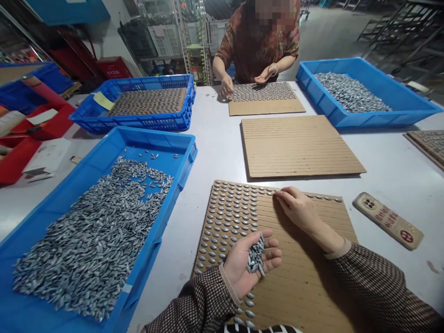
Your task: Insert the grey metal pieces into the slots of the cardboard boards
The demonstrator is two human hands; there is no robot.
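My left hand is palm up over the cardboard sheet, fingers loosely curled, cupping a small heap of spindle-shaped grey metal pieces. Near the sheet's far edge, my right hand has thumb and fingers pinched on one such piece, mostly hidden by the fingertips. The ridged cardboard sheet carries neat rows of these pieces on its left part. A single line of them runs along its top edge, on both sides of my right hand. To the left, a blue tray holds a large loose pile of the same pieces.
Beyond my sheet lies a bare cardboard stack. A phone rests at right. Across the table, a person handles pieces over another sheet. A blue crate and a second blue tray flank them.
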